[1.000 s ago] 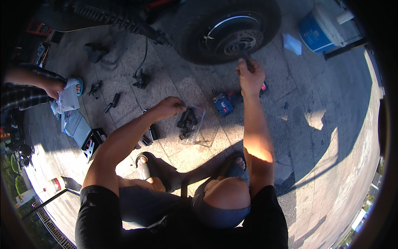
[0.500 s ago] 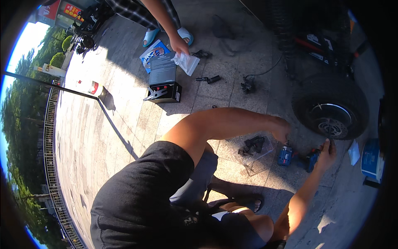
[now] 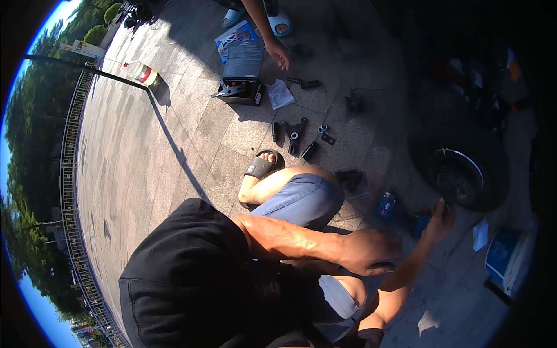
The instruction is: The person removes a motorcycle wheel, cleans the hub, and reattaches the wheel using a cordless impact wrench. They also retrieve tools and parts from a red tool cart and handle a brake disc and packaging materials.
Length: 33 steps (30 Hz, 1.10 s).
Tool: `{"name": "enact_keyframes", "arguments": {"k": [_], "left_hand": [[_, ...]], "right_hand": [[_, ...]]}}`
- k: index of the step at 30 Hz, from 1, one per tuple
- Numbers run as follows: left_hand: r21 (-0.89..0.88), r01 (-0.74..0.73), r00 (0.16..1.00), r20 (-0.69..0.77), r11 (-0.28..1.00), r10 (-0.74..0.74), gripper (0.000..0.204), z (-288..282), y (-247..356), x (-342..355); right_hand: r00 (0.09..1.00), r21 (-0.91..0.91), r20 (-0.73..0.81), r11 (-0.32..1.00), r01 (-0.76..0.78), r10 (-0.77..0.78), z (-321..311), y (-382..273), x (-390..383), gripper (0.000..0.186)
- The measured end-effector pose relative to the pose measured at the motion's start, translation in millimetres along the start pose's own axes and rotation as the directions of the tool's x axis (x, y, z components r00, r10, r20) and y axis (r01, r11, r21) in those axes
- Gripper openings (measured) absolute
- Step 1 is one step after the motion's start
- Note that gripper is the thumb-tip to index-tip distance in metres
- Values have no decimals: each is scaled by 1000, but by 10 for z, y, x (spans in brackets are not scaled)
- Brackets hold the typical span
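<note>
My left hand point(image 3: 374, 252), blurred by motion, is bent across my body near my right forearm; I cannot tell what, if anything, it holds. My right hand point(image 3: 440, 217) reaches to the lower side of a black tyre point(image 3: 423, 162) with a silver-rimmed hub, its fingers closed on something small that I cannot make out. Just left of that hand lie a blue power tool point(image 3: 386, 203) and a second blue tool point(image 3: 421, 226), partly hidden. Dark parts point(image 3: 351, 180) sit behind my knee. Further back, black metal fittings point(image 3: 295, 134) are spread on the paving.
A co-worker's hand point(image 3: 278, 53) hangs above an open box point(image 3: 246, 93) and a plastic bag point(image 3: 281, 94). A blue-and-white bucket point(image 3: 500, 258) stands at right. At left are a pole point(image 3: 116, 78), a container point(image 3: 142, 73) and a railing point(image 3: 72, 145).
My left hand has drawn back and down from above the loose parts toward my right forearm. The co-worker has let go of the plastic bag, now on the paving. The view has shifted.
</note>
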State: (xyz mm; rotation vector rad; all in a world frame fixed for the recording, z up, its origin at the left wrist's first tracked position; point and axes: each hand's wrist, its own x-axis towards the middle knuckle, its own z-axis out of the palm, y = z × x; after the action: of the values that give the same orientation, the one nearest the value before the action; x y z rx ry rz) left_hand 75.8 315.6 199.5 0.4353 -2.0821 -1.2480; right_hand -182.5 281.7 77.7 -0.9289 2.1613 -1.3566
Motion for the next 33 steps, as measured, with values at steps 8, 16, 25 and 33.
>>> {"name": "enact_keyframes", "arguments": {"k": [8,16,25,33], "left_hand": [[-383,462,813,-178,800,-555,15,38,53,369],[-473,653,636,-81,591,-767,31,849,-1286,1617],[-112,820,565,-1,561,-825,23,959,-1656,1924],[-298,822,516,29,486,-856,29,1023,-1753,1894]], "right_hand": [[968,71,-14,966,-250,252,17,-286,-70,47],[964,-108,-66,962,251,-258,-40,407,113,42],[985,-413,47,895,171,-167,-349,450,-510,43],[729,-674,659,284,681,-183,-18,1827,-717,60]]}}
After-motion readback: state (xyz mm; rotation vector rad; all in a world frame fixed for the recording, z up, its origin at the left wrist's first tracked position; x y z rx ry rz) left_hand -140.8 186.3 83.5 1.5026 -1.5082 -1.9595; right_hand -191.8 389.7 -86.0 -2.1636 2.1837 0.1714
